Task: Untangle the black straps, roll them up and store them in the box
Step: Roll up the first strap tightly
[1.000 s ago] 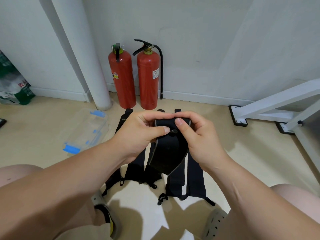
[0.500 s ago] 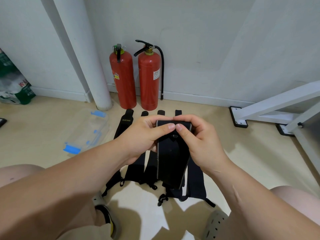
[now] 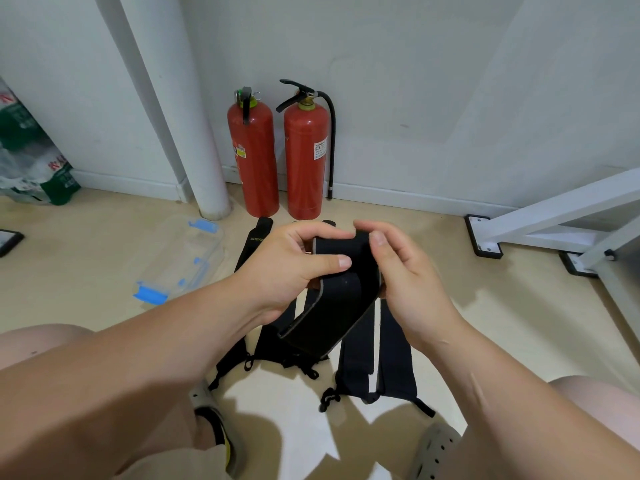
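Floor lanes: left open, right hemmed
Bare floor (image 3: 79,271) runs from left knee (image 3: 38,341) to clear box (image 3: 180,258); black straps (image 3: 394,358) cover centre; column (image 3: 197,140), extinguishers (image 3: 256,161) close far edge; white frame feet (image 3: 485,237) block right.

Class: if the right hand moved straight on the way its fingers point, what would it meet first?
The black strap the right hand pinches; beyond it, probably the left hand, depth unclear.
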